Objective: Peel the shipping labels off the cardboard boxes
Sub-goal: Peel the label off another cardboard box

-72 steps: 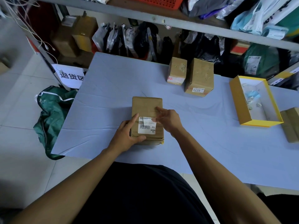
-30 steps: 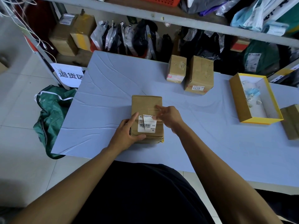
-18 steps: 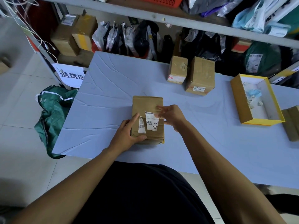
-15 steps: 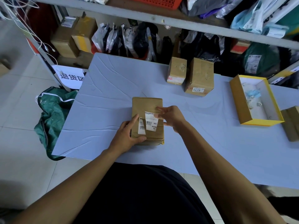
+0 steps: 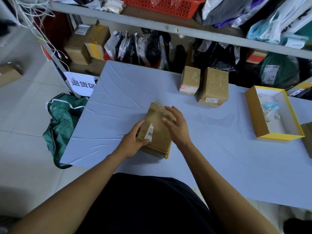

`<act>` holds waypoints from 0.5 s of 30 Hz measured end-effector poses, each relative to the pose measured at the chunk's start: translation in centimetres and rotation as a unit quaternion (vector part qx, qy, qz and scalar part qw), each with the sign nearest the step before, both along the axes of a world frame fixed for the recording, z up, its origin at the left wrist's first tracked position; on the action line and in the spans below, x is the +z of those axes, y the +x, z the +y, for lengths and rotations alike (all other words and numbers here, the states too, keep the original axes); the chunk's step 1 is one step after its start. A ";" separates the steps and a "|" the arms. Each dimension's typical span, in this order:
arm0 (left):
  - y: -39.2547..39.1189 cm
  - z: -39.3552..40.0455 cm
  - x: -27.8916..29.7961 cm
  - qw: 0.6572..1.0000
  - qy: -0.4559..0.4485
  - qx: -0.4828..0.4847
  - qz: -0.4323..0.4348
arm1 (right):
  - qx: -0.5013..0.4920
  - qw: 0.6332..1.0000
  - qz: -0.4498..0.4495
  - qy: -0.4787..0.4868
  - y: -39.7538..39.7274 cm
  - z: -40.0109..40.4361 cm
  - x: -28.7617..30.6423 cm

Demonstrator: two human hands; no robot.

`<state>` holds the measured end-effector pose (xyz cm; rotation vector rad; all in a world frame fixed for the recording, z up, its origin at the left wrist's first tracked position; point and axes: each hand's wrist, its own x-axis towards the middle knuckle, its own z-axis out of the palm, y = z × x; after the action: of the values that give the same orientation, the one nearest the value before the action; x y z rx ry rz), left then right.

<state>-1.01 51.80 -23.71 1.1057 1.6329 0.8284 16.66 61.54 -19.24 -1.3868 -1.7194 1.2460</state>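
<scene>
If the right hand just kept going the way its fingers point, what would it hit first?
Probably nothing soon: the right hand points up-left over the cardboard box, then along bare table. Depth is hard to judge.

You have three closed cardboard boxes on the table: one (image 5: 156,130) at centre frame, two (image 5: 190,80) (image 5: 213,86) upper right. One open yellow box (image 5: 253,114) sits far right. Two hands (image 5: 133,141) (image 5: 176,125) work.

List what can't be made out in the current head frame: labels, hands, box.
- Label strip on the held box: print too small to read.
- Right hand: motion-blurred; fingertip contact with the box unclear.
- Left hand: fingers hidden behind the box's left side.
- Brown box at right: cut off by the frame edge.
</scene>
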 end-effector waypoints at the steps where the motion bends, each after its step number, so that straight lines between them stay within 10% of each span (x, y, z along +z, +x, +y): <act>1: 0.0 0.0 -0.1 1.000 -0.006 0.001 0.001 | 0.047 0.998 -0.033 0.029 -0.2 -0.3 -0.3; 8: -1.0 1.0 0.8 0.998 -0.044 -0.053 -0.009 | 0.276 0.874 -0.357 0.180 0.4 0.0 -1.9; 15: -2.1 2.2 1.8 0.991 -0.075 -0.096 0.057 | 0.309 0.836 -0.423 0.163 0.0 0.8 -2.2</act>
<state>-3.12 53.98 -21.88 1.1979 1.6240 0.5178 16.63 62.33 -21.46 -1.2824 -3.0068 0.5244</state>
